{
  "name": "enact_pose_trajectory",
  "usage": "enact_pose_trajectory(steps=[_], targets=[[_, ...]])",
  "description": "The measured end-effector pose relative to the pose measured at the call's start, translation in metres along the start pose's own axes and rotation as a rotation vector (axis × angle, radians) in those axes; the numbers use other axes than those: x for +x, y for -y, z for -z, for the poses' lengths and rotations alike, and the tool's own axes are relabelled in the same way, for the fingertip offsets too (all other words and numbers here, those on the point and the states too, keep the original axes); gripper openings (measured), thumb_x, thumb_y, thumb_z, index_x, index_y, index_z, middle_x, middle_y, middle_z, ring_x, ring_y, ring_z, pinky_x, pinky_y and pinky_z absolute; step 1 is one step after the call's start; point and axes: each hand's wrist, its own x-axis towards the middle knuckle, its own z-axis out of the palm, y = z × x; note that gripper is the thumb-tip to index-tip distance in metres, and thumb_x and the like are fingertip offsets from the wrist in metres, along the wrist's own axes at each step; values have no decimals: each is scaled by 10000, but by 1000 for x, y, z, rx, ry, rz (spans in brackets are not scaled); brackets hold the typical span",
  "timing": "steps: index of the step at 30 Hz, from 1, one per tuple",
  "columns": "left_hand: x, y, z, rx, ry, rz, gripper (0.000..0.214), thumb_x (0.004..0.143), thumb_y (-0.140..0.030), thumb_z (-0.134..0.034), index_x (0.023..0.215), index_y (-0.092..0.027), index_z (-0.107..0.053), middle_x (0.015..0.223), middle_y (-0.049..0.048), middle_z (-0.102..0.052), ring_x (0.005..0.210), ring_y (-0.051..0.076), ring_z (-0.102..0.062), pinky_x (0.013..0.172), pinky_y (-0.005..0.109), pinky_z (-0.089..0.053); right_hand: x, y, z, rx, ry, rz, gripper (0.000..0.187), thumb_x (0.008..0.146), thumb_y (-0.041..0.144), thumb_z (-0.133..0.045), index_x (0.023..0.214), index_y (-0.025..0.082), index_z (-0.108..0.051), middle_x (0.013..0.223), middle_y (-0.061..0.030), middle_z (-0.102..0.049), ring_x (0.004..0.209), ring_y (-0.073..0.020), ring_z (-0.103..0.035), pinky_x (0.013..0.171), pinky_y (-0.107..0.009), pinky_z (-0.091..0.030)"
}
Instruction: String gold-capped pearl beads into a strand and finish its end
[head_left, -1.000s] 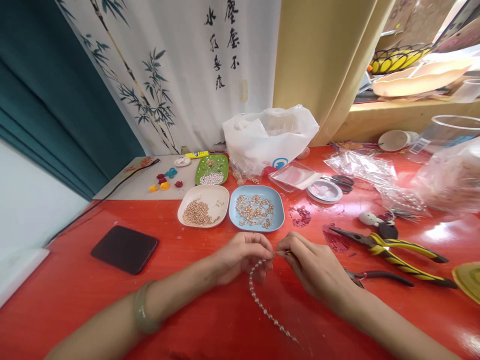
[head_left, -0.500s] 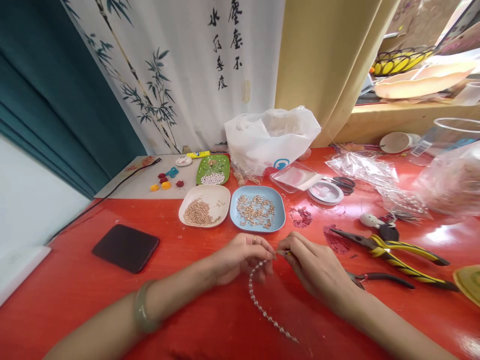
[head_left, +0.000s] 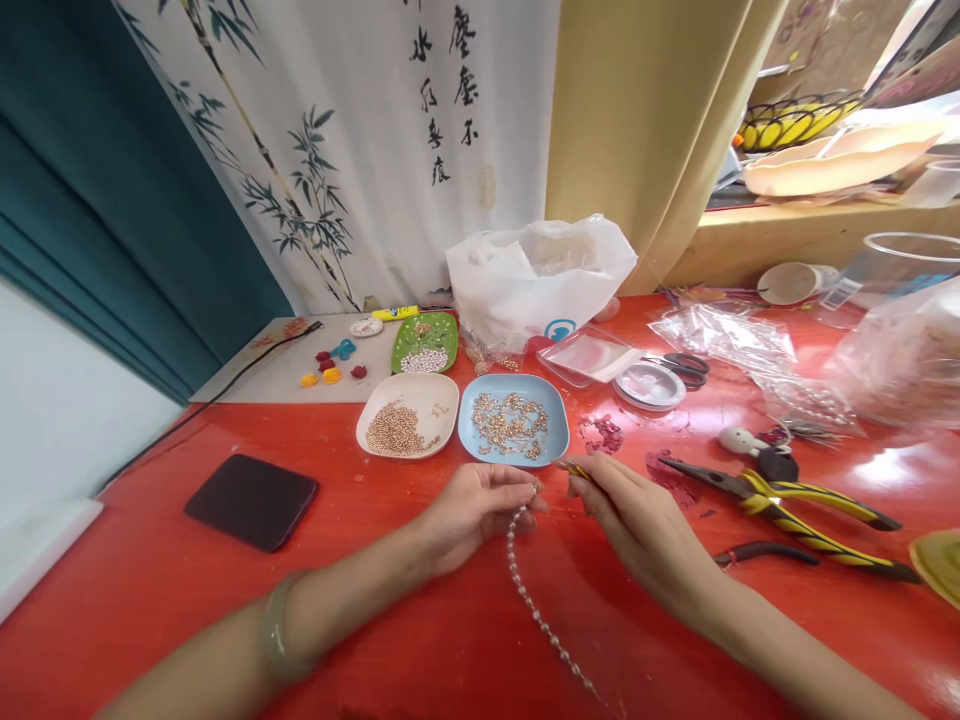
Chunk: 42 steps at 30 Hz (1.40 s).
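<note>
A strand of small pearl beads (head_left: pixel 534 606) lies on the red table (head_left: pixel 420 610), running from my left hand toward the near edge. My left hand (head_left: pixel 480 505) pinches the strand's upper end, fingers closed. My right hand (head_left: pixel 626 515) is closed on a small yellow-handled tool (head_left: pixel 576 469) whose tip points toward the blue dish (head_left: pixel 513 423) of gold findings just beyond both hands. A green bangle (head_left: pixel 279 628) sits on my left wrist.
A white dish (head_left: pixel 409 421) of gold beads and a green dish (head_left: pixel 424 343) of pearls stand behind. A black phone (head_left: pixel 251 500) lies at left. Yellow-handled pliers (head_left: pixel 780 500), red-handled pliers (head_left: pixel 765 551), scissors (head_left: pixel 682 364), plastic bags (head_left: pixel 536 272) and clutter fill the right.
My right hand has drawn slightly away from the left and moved up toward the blue dish with the tool. The left hand still pinches the strand's end.
</note>
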Motion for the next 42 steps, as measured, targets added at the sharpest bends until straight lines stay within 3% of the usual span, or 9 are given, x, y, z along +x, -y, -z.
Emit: enact_pose_trajectory(steps=[6, 9, 13, 25, 36, 42], targets=[[-1, 1, -1, -24, -21, -17, 219, 616, -199, -705, 778, -88, -608, 677, 49, -639, 577, 84, -567, 628, 228, -451, 0, 7, 4, -10, 60, 4, 297, 877, 215, -297, 1036, 157, -541, 802, -77, -658, 680, -158, -626, 560, -250, -491], [0, 1, -2, -26, -38, -24, 213, 616, -198, -705, 767, -88, -604, 671, 46, -638, 573, 83, -566, 627, 228, -452, 1, 11, 6, 20, 56, -51, 275, 881, 214, -290, 975, 187, -548, 759, -49, -655, 676, -151, -620, 556, -245, -488], [0, 2, -1, -49, -25, -43, 217, 612, -194, -709, 766, -86, -602, 667, 41, -634, 561, 76, -558, 618, 218, -451, 2, 10, 3, 12, 89, -13, 241, 866, 211, -335, 845, 193, -574, 744, -49, -638, 675, -158, -601, 575, -259, -481], [0, 4, -2, -78, -76, -57, 219, 581, -183, -728, 722, -99, -584, 640, 34, -635, 539, 79, -557, 622, 233, -444, -6, 4, -1, -295, -99, 163, 307, 880, 206, -337, 827, 160, -636, 678, -46, -644, 542, -114, -576, 492, -206, -404], [0, 4, -4, -61, -106, -61, 235, 557, -190, -742, 706, -104, -582, 633, 30, -639, 533, 81, -561, 630, 240, -447, -6, 5, -2, -342, -122, 199, 313, 876, 195, -344, 818, 148, -648, 660, -55, -649, 552, -125, -594, 475, -212, -406], [-1, 6, -5, -36, -126, -85, 243, 552, -204, -744, 706, -106, -584, 643, 35, -645, 548, 90, -568, 626, 241, -448, -7, 5, -3, -279, -76, 136, 283, 868, 209, -359, 844, 157, -636, 691, -50, -649, 554, -126, -592, 487, -215, -412]])
